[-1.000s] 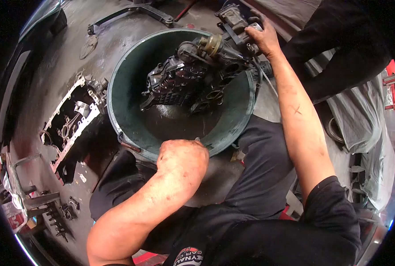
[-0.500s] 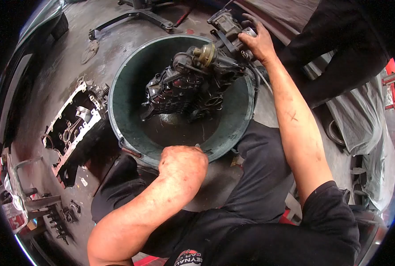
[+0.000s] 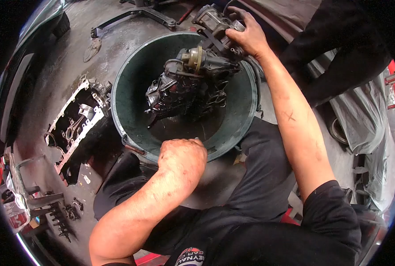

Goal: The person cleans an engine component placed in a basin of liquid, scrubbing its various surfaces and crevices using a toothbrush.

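A dark, wet engine part (image 3: pixel 179 95) with a yellowish round fitting sits tilted inside a round green tub (image 3: pixel 133 142). My right hand (image 3: pixel 249 35) is closed on the metal end of this part, above the tub's upper right rim. At the near rim is my left hand (image 3: pixel 184 153), its fingers curled over the edge and mostly hidden behind the back of the hand. Dark liquid lies in the bottom of the tub.
An engine block (image 3: pixel 75 128) with a piston lies on the floor at left. Small metal parts (image 3: pixel 60 221) are lower left. Behind the tub is a black metal stand leg (image 3: pixel 131 15). Another person's dark-clothed legs (image 3: pixel 330 48) and plastic sheeting (image 3: pixel 361 115) are at right.
My right hand has moved left with the top of the engine part, which has rolled over toward the left in the tub. My left hand has stayed at the near rim.
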The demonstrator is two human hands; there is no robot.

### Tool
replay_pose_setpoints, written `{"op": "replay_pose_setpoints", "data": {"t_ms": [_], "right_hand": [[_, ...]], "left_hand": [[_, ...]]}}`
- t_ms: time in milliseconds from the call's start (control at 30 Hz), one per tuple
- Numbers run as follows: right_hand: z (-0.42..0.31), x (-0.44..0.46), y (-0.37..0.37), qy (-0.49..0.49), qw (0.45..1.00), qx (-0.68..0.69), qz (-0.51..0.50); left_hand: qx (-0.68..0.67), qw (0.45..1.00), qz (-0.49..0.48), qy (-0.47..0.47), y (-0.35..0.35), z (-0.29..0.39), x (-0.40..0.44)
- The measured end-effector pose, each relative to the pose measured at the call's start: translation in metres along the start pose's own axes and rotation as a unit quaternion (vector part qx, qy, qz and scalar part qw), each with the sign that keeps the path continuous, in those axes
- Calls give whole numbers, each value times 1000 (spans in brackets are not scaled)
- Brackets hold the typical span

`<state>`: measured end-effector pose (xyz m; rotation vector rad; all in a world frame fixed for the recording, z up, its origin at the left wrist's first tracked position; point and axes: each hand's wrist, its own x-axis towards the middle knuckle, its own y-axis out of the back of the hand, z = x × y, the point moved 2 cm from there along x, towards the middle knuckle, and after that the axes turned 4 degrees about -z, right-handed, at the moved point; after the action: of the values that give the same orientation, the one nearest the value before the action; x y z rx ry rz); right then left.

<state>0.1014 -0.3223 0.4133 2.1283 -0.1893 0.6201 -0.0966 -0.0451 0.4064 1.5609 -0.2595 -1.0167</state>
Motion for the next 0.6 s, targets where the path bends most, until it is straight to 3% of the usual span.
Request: {"op": "replay_pose_setpoints", "data": {"t_ms": [167, 333, 433, 533, 600], "right_hand": [[-31, -4, 10, -79, 997, 4, 5], [-30, -5, 13, -76, 997, 19, 3], [-16, -3, 7, -26, 1000, -8, 11], [12, -1, 2, 25, 999, -26, 2], [15, -2, 3, 26, 999, -23, 7]], "left_hand": [[51, 998, 39, 27, -4, -10, 7], [100, 982, 126, 103, 10, -43, 6], [13, 975, 157, 157, 27, -71, -1], [-87, 950, 115, 278, 45, -96, 3], [-110, 922, 165, 333, 39, -117, 12]]}}
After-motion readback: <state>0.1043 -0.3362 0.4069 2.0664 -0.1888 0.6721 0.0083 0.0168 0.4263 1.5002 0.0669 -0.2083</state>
